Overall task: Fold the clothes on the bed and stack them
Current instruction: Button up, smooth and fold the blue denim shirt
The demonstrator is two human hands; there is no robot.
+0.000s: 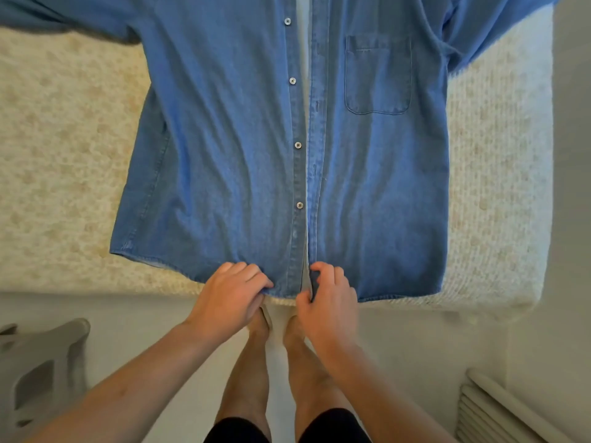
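A blue denim button-up shirt [230, 148] lies front side up and unbuttoned on the bed [64, 155], its hem at the near edge and its sleeves spread out to both sides. A chest pocket sits on its right panel. My left hand [228, 295] pinches the hem of the left panel beside the button strip. My right hand [329, 298] grips the bottom corner of the right panel's front edge, fingers curled round the cloth. Both hands meet at the middle of the hem.
The bed has a cream textured cover, bare on both sides of the shirt. A grey stool or basket [41, 372] stands on the floor at the lower left. A white radiator [499, 410] is at the lower right. My bare legs stand against the bed edge.
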